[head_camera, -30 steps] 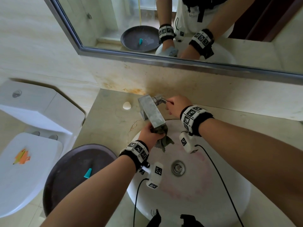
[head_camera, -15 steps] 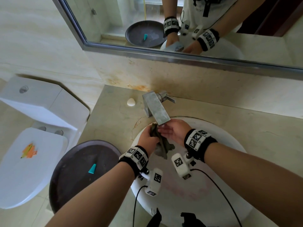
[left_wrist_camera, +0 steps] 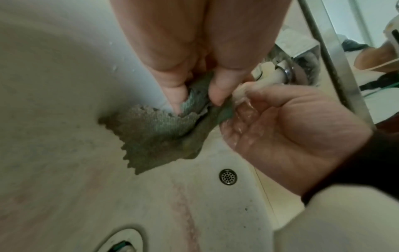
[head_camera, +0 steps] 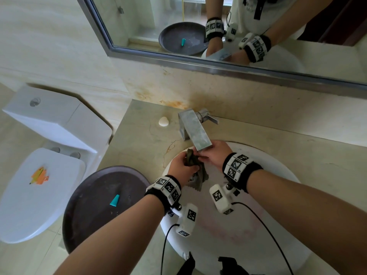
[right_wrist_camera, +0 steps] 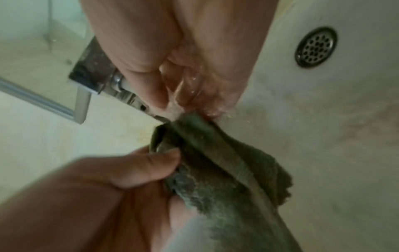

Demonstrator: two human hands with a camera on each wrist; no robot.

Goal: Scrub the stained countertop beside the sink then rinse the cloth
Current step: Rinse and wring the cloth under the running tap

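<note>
A wet grey-green cloth hangs over the white sink just below the square metal faucet's spout. My left hand pinches the bunched cloth between thumb and fingers. My right hand is under the spout with water running over its fingers, and its fingertips close on the cloth's upper end. The beige countertop with brown stain lines lies left of the sink.
A dark round basin holding a teal cap stands at the counter's left edge, beside a white toilet. A white shell-shaped piece lies left of the faucet. Rusty stains mark the wall below the mirror.
My right hand left the faucet's handle, came down under the spout and took the cloth's end; water now runs over it. My left hand kept holding the cloth.
</note>
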